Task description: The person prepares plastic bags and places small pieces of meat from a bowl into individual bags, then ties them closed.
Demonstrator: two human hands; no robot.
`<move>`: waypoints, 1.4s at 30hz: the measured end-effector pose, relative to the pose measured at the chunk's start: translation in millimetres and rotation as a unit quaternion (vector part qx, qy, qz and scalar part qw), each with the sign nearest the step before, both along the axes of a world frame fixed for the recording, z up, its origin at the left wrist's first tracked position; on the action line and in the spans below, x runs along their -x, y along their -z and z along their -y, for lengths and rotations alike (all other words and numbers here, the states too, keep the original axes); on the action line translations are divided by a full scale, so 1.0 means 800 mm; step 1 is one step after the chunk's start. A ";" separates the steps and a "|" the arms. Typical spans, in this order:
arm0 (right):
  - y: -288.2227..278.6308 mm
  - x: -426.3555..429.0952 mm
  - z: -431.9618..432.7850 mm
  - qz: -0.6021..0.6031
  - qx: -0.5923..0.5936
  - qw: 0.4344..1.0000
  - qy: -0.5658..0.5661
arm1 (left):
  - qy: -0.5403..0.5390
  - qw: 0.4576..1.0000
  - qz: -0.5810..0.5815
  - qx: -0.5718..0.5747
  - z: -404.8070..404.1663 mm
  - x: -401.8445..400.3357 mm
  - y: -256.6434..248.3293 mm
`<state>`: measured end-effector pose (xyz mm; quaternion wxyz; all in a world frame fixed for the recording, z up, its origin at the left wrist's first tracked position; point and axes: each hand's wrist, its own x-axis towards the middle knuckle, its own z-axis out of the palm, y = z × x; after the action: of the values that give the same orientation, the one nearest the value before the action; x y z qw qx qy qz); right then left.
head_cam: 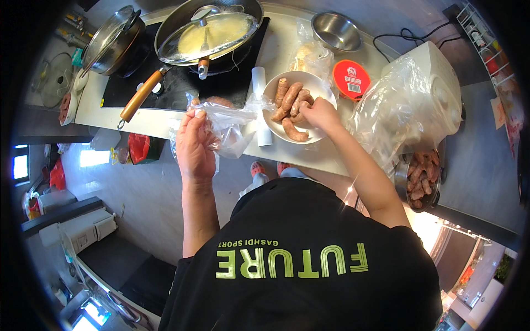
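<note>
My left hand (192,145) grips a clear plastic bag (232,128) over the counter's front edge. Through the film, part of a sausage (218,101) shows near the bag's far side. My right hand (322,116) reaches into a white bowl (321,85), its fingertips closed on a sausage (305,106) that they partly hide. Several more brown sausages (290,94) are heaped in the bowl, and one curved sausage (295,130) lies close to its near wall. Between the bag and the bowl rests a white roll (263,120), probably of plastic bags.
A pan (248,8) with a tilted glass lid (244,25) and long wooden handle (143,95) occupies the black cooktop (124,93), beside a lidded pot (128,51). Behind the bowl are a steel bowl (337,31) and a red-lidded tub (351,79). More sausages fill a pot (401,176) at right.
</note>
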<state>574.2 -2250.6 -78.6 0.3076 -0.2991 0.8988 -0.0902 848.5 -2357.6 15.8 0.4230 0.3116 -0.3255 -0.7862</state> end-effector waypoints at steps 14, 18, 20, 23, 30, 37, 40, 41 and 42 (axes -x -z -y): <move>0.011 0.037 -0.033 0.245 0.218 0.939 0.108 | 0.000 1.000 0.012 0.028 0.002 -0.010 -0.016; 0.029 0.034 -0.040 0.166 0.235 0.956 0.055 | 0.018 0.999 0.014 0.022 -0.006 0.001 -0.021; 0.007 0.005 -0.031 0.007 0.130 0.988 -0.085 | 0.015 0.999 0.021 0.021 -0.009 0.005 -0.021; -0.009 -0.039 -0.031 -0.130 0.089 0.972 -0.177 | 0.024 0.999 0.027 0.025 -0.011 0.015 -0.022; -0.008 -0.040 -0.018 -0.167 0.022 0.945 -0.282 | 0.056 0.998 0.012 0.031 -0.007 0.024 -0.014; -0.013 -0.026 -0.011 -0.123 0.069 0.976 -0.165 | 0.051 0.998 0.029 0.037 -0.014 0.028 -0.033; -0.029 -0.003 -0.013 -0.176 0.121 0.961 -0.176 | 0.008 0.999 0.045 0.019 -0.007 0.020 -0.042; -0.029 0.003 -0.012 -0.208 0.138 0.948 -0.200 | -0.005 0.999 0.048 0.020 -0.004 0.017 -0.044; -0.030 0.007 -0.008 -0.239 0.117 0.941 -0.210 | -0.004 0.998 0.047 0.032 -0.002 0.016 -0.048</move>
<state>568.7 -2244.5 -55.0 0.0589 -0.5275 0.8457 -0.0544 836.0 -2356.4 54.5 0.4200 0.3354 -0.3691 -0.7582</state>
